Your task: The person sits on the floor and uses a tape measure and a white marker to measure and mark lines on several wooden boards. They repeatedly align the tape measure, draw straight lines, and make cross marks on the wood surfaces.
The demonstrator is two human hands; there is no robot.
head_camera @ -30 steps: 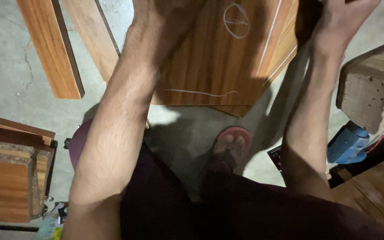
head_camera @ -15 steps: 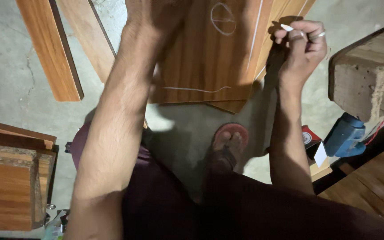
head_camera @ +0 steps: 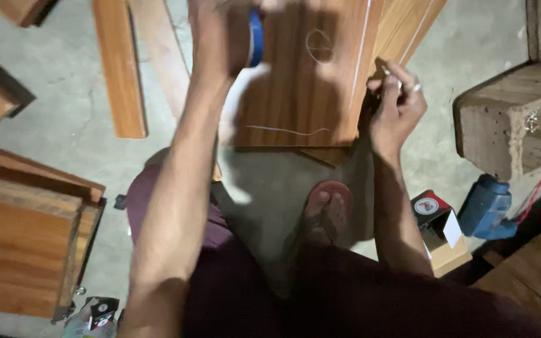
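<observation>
At the top centre of the frame the left hand (head_camera: pixel 220 31) is raised over a brown wooden board (head_camera: pixel 295 87), its fingers curled around a blue roll-shaped object (head_camera: pixel 255 36) that shows at the edge of the palm; the top of the hand is cut off by the frame, so how tightly it grips cannot be told. The board lies on the grey concrete floor (head_camera: pixel 64 125) in the upper middle, marked with a white chalk circle (head_camera: pixel 319 46) and long white lines. To the right of centre the right hand (head_camera: pixel 397 103) rests at the board's right edge, fingers pinched shut on a small thin pale object, too small to identify, with a ring on one finger. Below the board a foot in a red sandal (head_camera: pixel 327 209) stands on the floor. A wooden plank (head_camera: pixel 120 69) lies at upper left, stacked wooden panels (head_camera: pixel 20 238) at lower left, and a blue power tool (head_camera: pixel 486 206) beside a small box (head_camera: pixel 436 216) at lower right.
</observation>
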